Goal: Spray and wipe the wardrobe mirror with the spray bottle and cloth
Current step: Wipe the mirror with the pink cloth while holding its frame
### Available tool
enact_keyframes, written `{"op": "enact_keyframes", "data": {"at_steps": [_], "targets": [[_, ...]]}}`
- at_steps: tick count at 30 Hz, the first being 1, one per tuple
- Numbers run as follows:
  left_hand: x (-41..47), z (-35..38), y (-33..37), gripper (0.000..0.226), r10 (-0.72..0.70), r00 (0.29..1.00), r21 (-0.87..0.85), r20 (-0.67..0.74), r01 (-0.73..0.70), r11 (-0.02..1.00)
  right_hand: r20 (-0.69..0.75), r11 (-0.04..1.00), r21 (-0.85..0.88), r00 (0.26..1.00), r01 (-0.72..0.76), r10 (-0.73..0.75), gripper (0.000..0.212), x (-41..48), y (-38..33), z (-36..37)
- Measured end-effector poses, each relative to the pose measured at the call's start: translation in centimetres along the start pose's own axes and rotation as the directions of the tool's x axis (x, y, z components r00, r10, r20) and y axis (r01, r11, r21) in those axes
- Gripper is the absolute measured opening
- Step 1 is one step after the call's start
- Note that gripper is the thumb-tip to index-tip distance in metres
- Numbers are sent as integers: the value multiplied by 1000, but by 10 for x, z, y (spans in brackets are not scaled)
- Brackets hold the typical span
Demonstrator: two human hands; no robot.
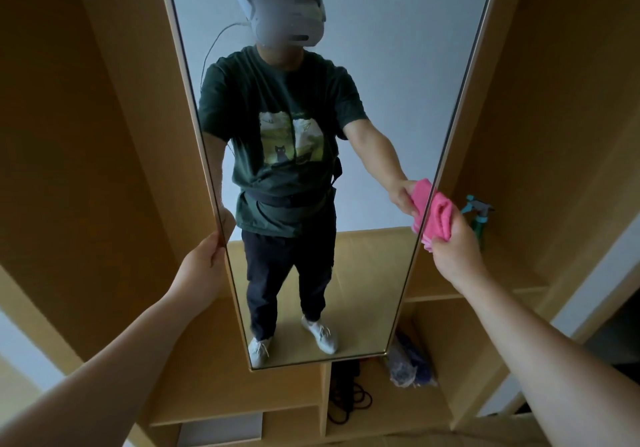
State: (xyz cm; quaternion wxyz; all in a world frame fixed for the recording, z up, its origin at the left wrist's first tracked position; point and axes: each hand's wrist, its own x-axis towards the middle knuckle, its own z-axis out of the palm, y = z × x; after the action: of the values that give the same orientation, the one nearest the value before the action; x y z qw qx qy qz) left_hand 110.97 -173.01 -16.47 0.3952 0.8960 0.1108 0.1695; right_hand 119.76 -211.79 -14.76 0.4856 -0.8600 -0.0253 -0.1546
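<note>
both arms outstretched: left hand [207, 256] grips the mirror's [363, 100] left edge, right hand [453, 249] clutches the pink cloth [438, 218] at its right edge.

Hidden and cut-off bits, head view

Mirror [311, 204] top runs off the frame. Spray bottle [479, 216] body partly behind right hand [453, 249] and cloth [438, 218]. Left hand [207, 256] fingertips hidden behind mirror edge. Bag [408, 367] contents unclear.

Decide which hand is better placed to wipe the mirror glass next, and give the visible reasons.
Right. The right hand already grips the pink cloth at the mirror's right edge, while the left hand holds the left edge.
</note>
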Motion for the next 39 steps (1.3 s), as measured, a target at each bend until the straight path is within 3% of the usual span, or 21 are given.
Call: {"op": "enact_keyframes", "data": {"at_steps": [10, 26, 34, 39], "targets": [[-5, 18, -5, 24, -22, 998, 12, -58, 23, 1000, 36, 1000, 6, 999, 9, -10, 57, -11, 30, 13], [-18, 46, -21, 35, -71, 995, 80, -67, 76, 994, 92, 993, 27, 990, -111, 108, 54, -27, 82, 40], [-20, 51, -42, 36, -81, 995, 149, 60, 71, 986, 76, 984, -7, 981, -181, 181, 43, -41, 109, 57], [-20, 55, -63, 23, -113, 980, 174, 166, 84, 981, 44, 966, -18, 965, -259, 260, 39, -48, 125, 69]]}}
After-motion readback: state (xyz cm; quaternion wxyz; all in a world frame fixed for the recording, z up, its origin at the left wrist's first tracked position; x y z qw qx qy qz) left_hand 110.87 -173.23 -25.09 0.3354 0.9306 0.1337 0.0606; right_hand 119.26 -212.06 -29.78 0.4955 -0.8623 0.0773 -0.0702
